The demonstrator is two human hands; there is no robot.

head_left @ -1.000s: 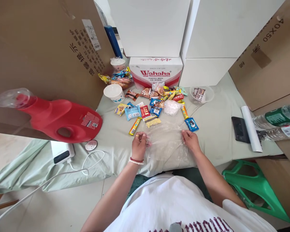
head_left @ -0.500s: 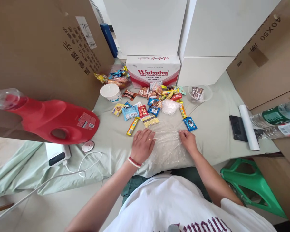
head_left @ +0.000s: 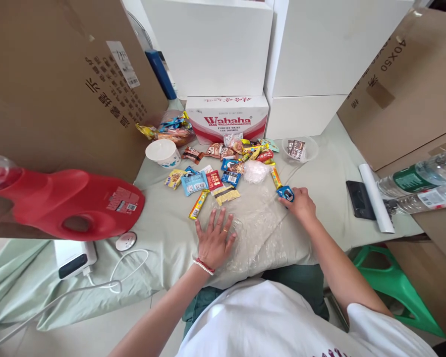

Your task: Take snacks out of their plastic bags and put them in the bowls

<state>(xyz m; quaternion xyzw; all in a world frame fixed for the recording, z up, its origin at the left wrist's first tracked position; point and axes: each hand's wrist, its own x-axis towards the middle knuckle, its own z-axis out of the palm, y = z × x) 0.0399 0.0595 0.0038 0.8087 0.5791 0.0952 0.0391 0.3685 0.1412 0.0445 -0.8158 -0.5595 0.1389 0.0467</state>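
Note:
My left hand [head_left: 214,240] lies flat with fingers spread on the left edge of a clear plastic bag [head_left: 258,233] spread over the cloth. Beyond its fingertips is a yellow candy stick [head_left: 198,204]. At the bag's far right corner, my right hand [head_left: 301,204] has its fingers closed on a small blue snack packet [head_left: 285,194]. Further back lie several wrapped snacks, among them a light blue packet [head_left: 195,183], a red packet [head_left: 214,181] and a yellow packet [head_left: 226,195]. A crumpled clear plastic wad [head_left: 256,171] sits beside them.
A white paper tub [head_left: 163,153] and a clear bowl with brown sachets [head_left: 300,150] flank the snacks. Behind stands a Wahaha carton [head_left: 226,119]. A red detergent jug [head_left: 78,203] is at left; plastic bottles [head_left: 427,173] and a white roll [head_left: 376,198] are at right.
My right hand has left the plastic bag and moved right to the blue snack packet, gripping it. My left hand has flattened, its fingers now spread. The view has shifted slightly.

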